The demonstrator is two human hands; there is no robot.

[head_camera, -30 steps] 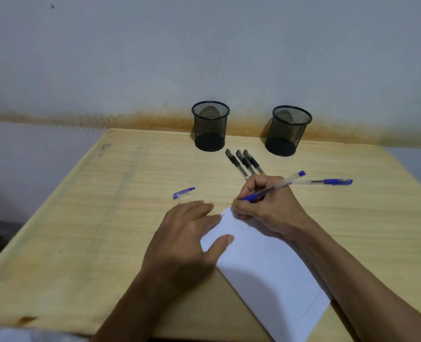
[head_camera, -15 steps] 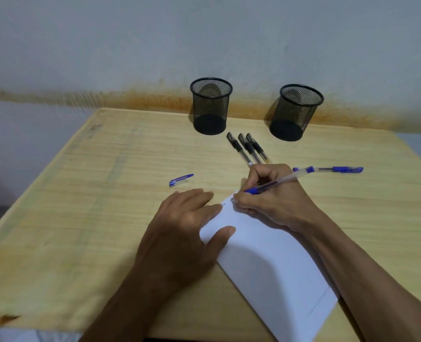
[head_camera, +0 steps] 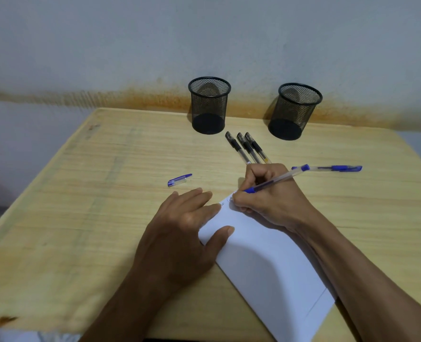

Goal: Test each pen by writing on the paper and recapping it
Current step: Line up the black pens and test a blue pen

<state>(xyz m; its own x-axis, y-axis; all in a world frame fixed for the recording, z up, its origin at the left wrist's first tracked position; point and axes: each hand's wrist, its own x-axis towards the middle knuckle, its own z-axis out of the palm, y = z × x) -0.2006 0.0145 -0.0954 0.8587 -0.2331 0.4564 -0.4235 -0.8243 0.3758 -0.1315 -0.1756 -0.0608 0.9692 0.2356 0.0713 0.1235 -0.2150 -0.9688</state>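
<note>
Against a stained wall the table carries our paper, cut off at lower right, left hand flat on it, right hand clasping the blue pen, tip hidden, marks illegible.

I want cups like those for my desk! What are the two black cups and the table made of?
The two black cups look like metal wire mesh, matte black: you can see through the tiny holes. The table looks like pale wood with a smooth finish, showing long grain lines, though it could be a wood-look coating.
</note>
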